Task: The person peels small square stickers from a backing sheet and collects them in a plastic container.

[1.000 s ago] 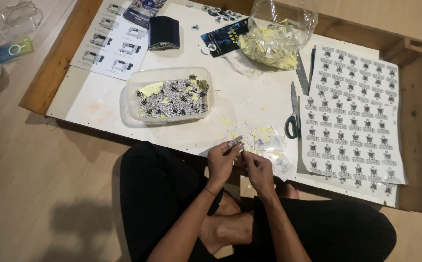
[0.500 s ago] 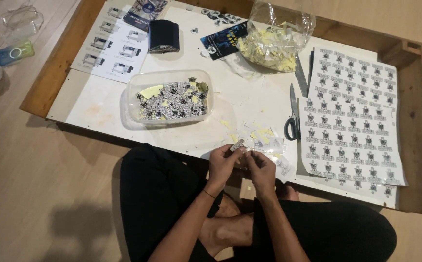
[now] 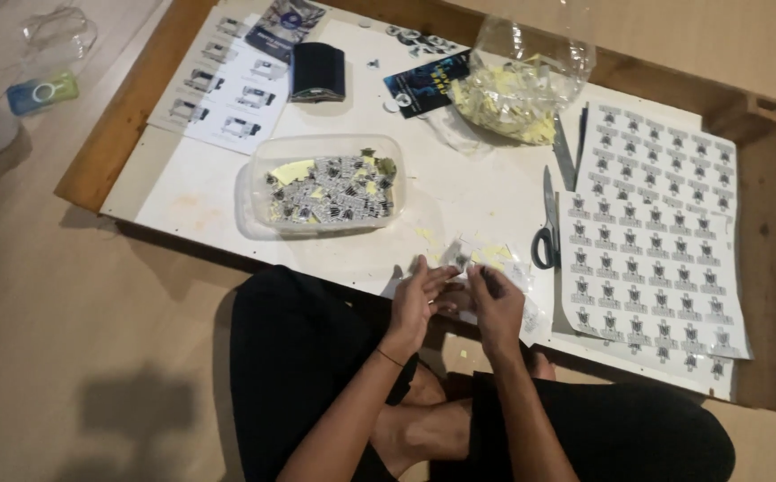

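Note:
My left hand (image 3: pixel 416 299) and my right hand (image 3: pixel 497 302) are close together at the near edge of the white board (image 3: pixel 200 183). Between the fingertips of both sits a small printed sticker piece (image 3: pixel 456 259); the right hand's exact grip on it is hard to make out. A clear plastic tub (image 3: pixel 327 185) with several cut printed pieces and yellow scraps stands to the left of my hands. A big sheet of printed stickers (image 3: pixel 651 232) lies to the right. Scissors (image 3: pixel 546 223) lie between the hands and the sheet.
A clear bag of yellowish paper scraps (image 3: pixel 523 85) sits at the back. A black box (image 3: pixel 317 71), dark cards (image 3: pixel 425 82) and a printed white sheet (image 3: pixel 223 76) lie at the back left. The board rests in a wooden frame (image 3: pixel 767 259) on the floor.
Both hands stay together at the board's near edge, working the small piece; the fingers shift slightly. Nothing else has moved.

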